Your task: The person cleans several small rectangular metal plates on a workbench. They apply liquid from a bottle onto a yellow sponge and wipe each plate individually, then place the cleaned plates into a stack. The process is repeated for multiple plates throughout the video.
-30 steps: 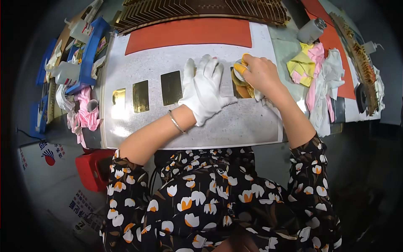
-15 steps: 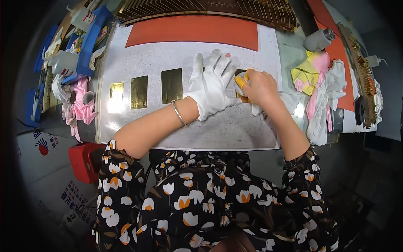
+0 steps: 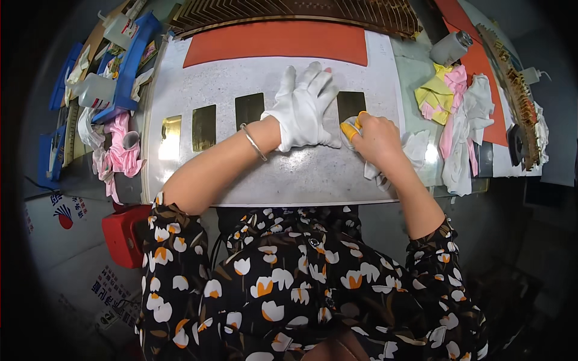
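My left hand [image 3: 303, 109] wears a white glove and lies with fingers spread on a pale speckled sheet [image 3: 289, 180]. What is beneath the palm is hidden. My right hand [image 3: 378, 139], with yellow finger cots [image 3: 349, 130] on its fingertips, grips a white cloth [image 3: 371, 172] whose end hangs below it. Just beyond those fingertips lies a dark, shiny rectangular plate [image 3: 351, 107]. Left of the gloved hand are two more dark plates, one nearer [image 3: 249, 108] and one farther left [image 3: 204, 127]. A bright gold plate [image 3: 170, 137] lies at the left end of the row.
An orange-red mat [image 3: 277, 46] and a rack of thin plates [image 3: 295, 15] stand at the back. Blue bins [image 3: 129, 66], a plastic bottle [image 3: 94, 90] and pink cloth [image 3: 124, 147] are on the left. Crumpled cloths [image 3: 442, 93] and a grey bottle [image 3: 450, 48] lie right.
My right hand with the cloth has drawn back toward me, uncovering more of the dark plate. My gloved left hand remains spread, shifted slightly. The whole view has moved a little.
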`<state>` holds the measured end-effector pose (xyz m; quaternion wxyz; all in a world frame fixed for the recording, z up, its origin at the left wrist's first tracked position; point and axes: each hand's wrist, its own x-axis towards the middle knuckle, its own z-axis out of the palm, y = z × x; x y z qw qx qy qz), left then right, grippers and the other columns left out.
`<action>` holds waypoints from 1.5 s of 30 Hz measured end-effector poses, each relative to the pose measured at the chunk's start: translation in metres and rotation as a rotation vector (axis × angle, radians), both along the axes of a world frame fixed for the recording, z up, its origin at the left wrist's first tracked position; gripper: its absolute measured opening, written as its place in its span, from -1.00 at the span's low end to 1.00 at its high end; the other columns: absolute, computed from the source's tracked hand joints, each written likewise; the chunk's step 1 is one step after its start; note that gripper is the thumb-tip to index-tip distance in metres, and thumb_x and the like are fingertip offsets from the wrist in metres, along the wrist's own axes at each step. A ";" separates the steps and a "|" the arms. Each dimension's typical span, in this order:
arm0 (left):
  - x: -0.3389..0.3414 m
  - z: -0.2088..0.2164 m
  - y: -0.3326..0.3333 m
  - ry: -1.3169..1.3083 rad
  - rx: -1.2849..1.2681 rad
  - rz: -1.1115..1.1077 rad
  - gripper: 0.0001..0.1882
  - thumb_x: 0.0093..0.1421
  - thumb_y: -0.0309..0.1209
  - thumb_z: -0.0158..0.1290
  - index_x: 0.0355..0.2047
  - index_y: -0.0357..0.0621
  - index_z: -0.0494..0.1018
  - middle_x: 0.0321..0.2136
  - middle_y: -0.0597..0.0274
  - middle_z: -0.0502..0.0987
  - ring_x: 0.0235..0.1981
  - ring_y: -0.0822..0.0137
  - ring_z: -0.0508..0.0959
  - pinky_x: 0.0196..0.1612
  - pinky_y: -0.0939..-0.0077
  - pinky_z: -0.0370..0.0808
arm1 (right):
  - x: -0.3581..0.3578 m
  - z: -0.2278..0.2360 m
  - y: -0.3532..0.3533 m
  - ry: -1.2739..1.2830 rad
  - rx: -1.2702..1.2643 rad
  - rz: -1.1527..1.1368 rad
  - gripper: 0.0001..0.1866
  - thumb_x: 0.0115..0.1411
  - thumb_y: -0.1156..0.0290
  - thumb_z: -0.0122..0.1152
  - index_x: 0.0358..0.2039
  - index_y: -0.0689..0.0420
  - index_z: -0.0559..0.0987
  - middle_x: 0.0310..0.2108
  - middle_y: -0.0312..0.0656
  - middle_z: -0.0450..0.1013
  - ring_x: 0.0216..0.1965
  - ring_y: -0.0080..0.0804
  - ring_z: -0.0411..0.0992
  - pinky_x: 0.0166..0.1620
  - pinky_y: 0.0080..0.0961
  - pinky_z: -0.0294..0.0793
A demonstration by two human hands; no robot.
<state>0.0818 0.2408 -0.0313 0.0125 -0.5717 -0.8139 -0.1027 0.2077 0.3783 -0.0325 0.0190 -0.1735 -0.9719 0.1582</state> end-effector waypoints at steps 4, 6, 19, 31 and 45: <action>-0.010 0.008 -0.027 -0.009 0.017 0.108 0.03 -0.34 0.16 0.25 0.09 -0.16 0.20 0.11 -0.03 0.21 0.22 -0.03 0.09 0.19 -0.21 -0.08 | 0.006 0.004 -0.005 -0.012 -0.041 -0.008 -0.59 0.03 0.09 0.16 -0.58 0.26 0.46 -0.64 0.11 0.43 -0.52 0.10 0.42 -0.41 -0.11 0.38; -0.014 0.010 -0.045 -0.033 0.037 0.109 0.03 -0.35 0.15 0.25 0.09 -0.16 0.19 0.09 0.00 0.24 0.21 -0.02 0.11 0.18 -0.22 -0.08 | 0.013 0.006 -0.007 -0.025 -0.055 -0.017 -0.59 0.04 0.10 0.15 -0.59 0.26 0.46 -0.63 0.11 0.42 -0.52 0.11 0.42 -0.41 -0.11 0.37; -0.030 0.002 -0.085 0.109 0.025 0.152 -0.09 -0.23 0.15 0.17 0.05 -0.18 0.27 0.10 0.03 0.21 0.20 0.01 0.11 0.14 -0.25 -0.01 | -0.048 0.043 -0.045 0.047 -0.061 0.080 -0.69 0.06 0.20 0.10 -0.47 0.25 0.50 -0.57 0.09 0.47 -0.46 0.05 0.46 -0.37 -0.11 0.42; -0.036 -0.005 -0.081 0.016 0.027 0.160 -0.06 -0.22 0.15 0.17 0.13 -0.08 0.22 0.18 0.07 0.13 0.25 0.03 0.01 0.20 -0.18 -0.09 | -0.101 0.002 -0.065 -0.018 -0.007 -0.005 -0.81 -0.06 0.40 0.09 -0.54 0.29 0.52 -0.54 0.12 0.47 -0.46 0.03 0.47 -0.34 -0.15 0.45; -0.043 0.001 -0.078 0.034 0.019 0.011 -0.05 -0.17 0.24 0.04 0.10 -0.20 0.23 0.21 0.07 0.08 0.27 0.03 -0.03 0.19 -0.21 -0.12 | -0.067 0.007 -0.085 -0.029 0.003 0.011 -0.78 -0.04 0.33 0.14 -0.54 0.28 0.50 -0.57 0.13 0.46 -0.47 0.04 0.48 -0.36 -0.13 0.45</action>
